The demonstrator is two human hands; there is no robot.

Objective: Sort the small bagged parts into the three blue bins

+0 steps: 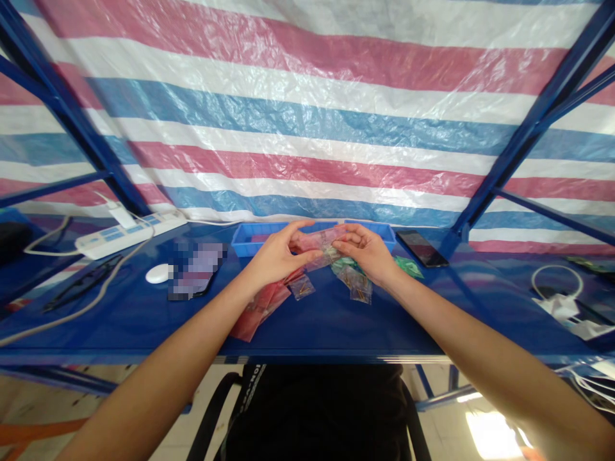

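Note:
Both hands meet over the blue table, pinching one small see-through pink bag between them. My left hand grips its left end with thumb and fingers closed. My right hand holds the right end, fingers curled. Under the hands lie more small bags: red ones beneath my left wrist, a clear one with small metal parts, others below my right hand, and a green one to the right. A blue plastic tray stands just behind the hands.
A white power strip with cables lies at the back left, a white round object and a blurred item near it. A black phone lies at right, white cable and charger far right. Blue shelf posts and a striped tarp stand behind.

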